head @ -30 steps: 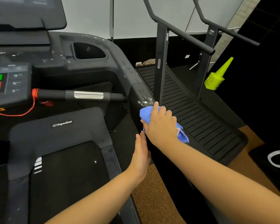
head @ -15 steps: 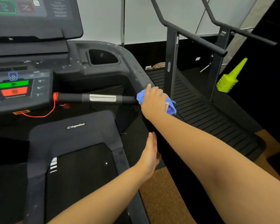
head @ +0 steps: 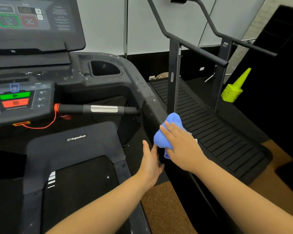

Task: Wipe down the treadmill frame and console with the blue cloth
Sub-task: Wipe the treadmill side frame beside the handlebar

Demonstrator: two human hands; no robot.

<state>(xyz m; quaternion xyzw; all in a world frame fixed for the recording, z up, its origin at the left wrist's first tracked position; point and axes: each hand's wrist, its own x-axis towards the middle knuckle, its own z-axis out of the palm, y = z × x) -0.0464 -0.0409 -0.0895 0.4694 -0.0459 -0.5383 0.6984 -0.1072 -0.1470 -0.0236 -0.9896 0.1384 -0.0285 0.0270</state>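
The dark grey treadmill frame (head: 149, 98) curves from the console (head: 24, 98) down its right side arm. My right hand (head: 181, 146) presses the bunched blue cloth (head: 167, 130) against the lower end of that right arm. My left hand (head: 150, 162) is flat with fingers apart, resting against the inner side of the same arm just below the cloth. The console shows a green and a red button, and a screen (head: 32, 19) stands above it.
A black handlebar (head: 100, 109) with a silver sensor and a red safety cord (head: 46, 122) juts from the console. The belt deck (head: 78, 191) lies below. A slatted curved treadmill (head: 215, 132) with rails stands right, next to stacked yellow-green cones (head: 233, 90).
My right hand slid the cloth up the arm toward the handlebar end, then back down to the lower end. The view rose and now shows more of the console screen.
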